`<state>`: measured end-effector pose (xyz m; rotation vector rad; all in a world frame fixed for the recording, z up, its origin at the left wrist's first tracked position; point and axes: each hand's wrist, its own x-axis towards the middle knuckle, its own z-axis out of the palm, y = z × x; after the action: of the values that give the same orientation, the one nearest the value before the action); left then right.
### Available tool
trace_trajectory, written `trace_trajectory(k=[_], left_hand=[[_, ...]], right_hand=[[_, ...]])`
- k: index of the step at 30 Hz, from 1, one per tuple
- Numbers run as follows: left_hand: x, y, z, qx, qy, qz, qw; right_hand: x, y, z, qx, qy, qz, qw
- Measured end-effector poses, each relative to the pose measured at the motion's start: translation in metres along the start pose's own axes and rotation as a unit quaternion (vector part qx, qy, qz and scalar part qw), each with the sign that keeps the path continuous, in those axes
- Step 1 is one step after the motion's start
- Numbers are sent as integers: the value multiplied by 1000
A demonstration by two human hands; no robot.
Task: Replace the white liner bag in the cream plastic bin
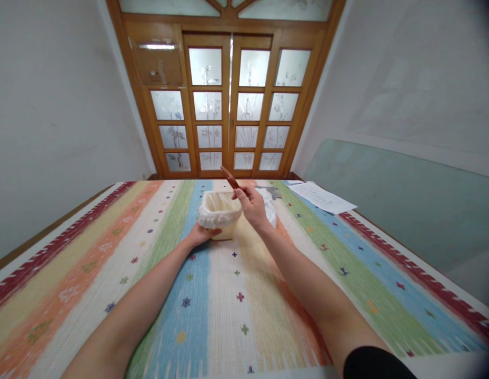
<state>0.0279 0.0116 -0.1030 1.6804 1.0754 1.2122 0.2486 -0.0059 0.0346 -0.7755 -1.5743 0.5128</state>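
Note:
A small squarish cream container [224, 232] stands on the table, and a thin white liner [215, 217] is folded over its rim. My left hand [202, 234] is closed around its lower left side, the thumb lying across the front. Above the container's right edge, my right hand [252, 202] grips a slim reddish-brown stick-like tool [229, 177], which tilts up and to the left. Its exact kind cannot be made out. A crumpled white thing [270, 206] lies just behind my right hand, partly hidden by it.
A striped, patterned cloth [224, 305] covers the table. Printed paper sheets [323, 197] lie at the back right, and a flat grey piece [274, 192] rests near the far edge. Beyond the table are wooden doors with glass panes [230, 105]; a pale green panel [406, 195] leans at the right.

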Motion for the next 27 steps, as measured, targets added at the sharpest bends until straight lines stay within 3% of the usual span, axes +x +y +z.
trace_trajectory(k=[5,9,14,19,21,24,27], left_hand=[[11,12,-7,-24,52,33,998],[14,38,-14,-21,97,116,988],[12,75,-18,66,151,206,965],[7,105,-21,98,95,201,970],[4,113,-21,103,70,177,976],[-1,122,-18,97,30,154,983],[-6,132,-14,124,-15,183,975]], right_hand=[[4,11,-8,-44,16,-7,999],[9,21,-10,-159,-10,-43,986],[11,44,-14,-200,34,41,978],[1,93,-15,-147,54,120,980],[-1,107,-13,-103,24,170,980],[-2,112,-9,-10,-37,273,961],[-2,106,-7,55,-68,309,947]])
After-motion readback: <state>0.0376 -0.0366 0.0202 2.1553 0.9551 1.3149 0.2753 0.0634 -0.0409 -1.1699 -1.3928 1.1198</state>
